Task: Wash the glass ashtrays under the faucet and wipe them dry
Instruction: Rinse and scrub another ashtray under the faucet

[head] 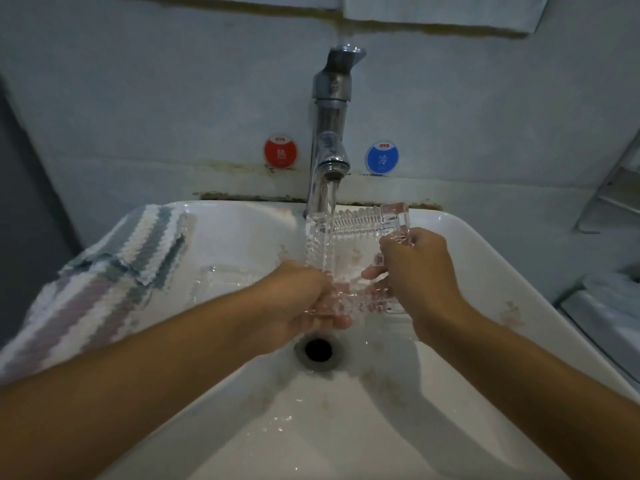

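You tilt the square, ridged clear-glass ashtray [356, 247] under the chrome faucet [329, 147] so the stream runs across it into the white ceramic basin [485, 271]. Your right hand [419, 271] keeps a closed grip on its right edge; your left hand [311, 299] cups curled fingers beneath its lower corner. A striped cloth [114, 271] waits on the rim.

The single view comes from a camera on the person's head, looking forward and steeply down into the white sink [519, 278]. It stands close, with the faucet [329, 133] and the wall straight ahead.
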Motion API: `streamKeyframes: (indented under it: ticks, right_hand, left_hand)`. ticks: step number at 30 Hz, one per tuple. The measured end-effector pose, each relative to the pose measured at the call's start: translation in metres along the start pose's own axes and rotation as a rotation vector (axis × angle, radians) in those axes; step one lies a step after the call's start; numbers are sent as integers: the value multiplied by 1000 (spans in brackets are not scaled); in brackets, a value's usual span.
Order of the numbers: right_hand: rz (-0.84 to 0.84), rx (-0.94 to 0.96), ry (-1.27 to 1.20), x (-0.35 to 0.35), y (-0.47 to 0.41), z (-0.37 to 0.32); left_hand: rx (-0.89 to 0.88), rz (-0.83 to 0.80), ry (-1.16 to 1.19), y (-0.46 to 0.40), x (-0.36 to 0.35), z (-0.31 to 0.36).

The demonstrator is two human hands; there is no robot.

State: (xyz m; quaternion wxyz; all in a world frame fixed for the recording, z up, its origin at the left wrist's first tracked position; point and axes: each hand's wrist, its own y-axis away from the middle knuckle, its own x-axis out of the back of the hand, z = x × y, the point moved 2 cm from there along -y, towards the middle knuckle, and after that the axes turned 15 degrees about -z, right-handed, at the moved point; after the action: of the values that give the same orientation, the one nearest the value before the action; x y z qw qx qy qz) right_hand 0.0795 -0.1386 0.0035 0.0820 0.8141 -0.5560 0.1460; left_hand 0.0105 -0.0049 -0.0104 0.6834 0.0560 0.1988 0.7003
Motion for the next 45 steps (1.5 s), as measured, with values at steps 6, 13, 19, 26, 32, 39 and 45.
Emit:
streamKeyframes:
  ticks: [6, 13, 19, 26, 32, 39, 45]
  right_hand:
    - [5, 111, 29, -4, 9, -5]
    - [-135, 57, -129, -5, 12, -10]
    - [-231, -113, -81, -20, 11, 3]
    - [-225, -162, -33, -30, 23, -2]
    - [-331, -131, -138, -21, 16, -4]
    - [-496, -94, -275, -23, 19, -6]
    - [-426, -67, -198, -27, 17, 2]
  left_hand:
    - [117, -32, 137, -7, 1, -11]
    - [-66, 124, -187, 6, 3, 4]
    - [-290, 355, -303, 6, 5, 5]
    - [-350, 403, -365, 6, 2, 2]
    - [-301, 419, -345, 5, 8, 7]
    - [-292, 462, -410, 10, 17, 18]
    - [-279, 466, -455, 10, 17, 18]
